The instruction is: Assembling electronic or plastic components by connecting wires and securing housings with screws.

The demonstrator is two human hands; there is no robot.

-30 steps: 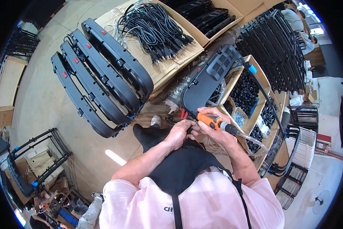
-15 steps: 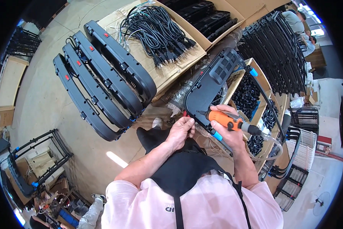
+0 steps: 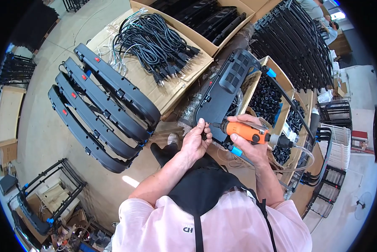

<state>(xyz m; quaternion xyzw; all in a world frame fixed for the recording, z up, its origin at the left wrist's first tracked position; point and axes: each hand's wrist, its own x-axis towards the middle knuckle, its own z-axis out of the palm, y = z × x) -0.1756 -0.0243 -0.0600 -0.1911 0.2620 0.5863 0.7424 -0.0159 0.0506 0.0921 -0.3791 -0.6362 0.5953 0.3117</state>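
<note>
In my right hand (image 3: 255,149) is an orange air screwdriver (image 3: 244,131), fingers wrapped round its body. Its dark bit points left, and a clear hose (image 3: 309,159) trails from its back end. My left hand (image 3: 192,143) is pinched closed right by the bit's tip; something small and dark shows at its fingers, too small to name. Just beyond both hands lies a black plastic housing (image 3: 215,103) with a vented hump, joined to a tube frame with blue sleeves (image 3: 236,151). My left fingertips are at the housing's near rim; whether they touch it I cannot tell.
Wooden trays of small black parts (image 3: 266,98) stand right of the housing. On a cardboard-topped surface (image 3: 197,77) lies a bundle of black power cables (image 3: 150,46). Several curved black housings (image 3: 112,98) with red switches stand left. Black frames (image 3: 295,46) are stacked at far right.
The screwdriver has shifted slightly, its bit now meeting my left fingertips. My left hand has turned, its fingers pointing up toward the bit. The whole view has swung a little.
</note>
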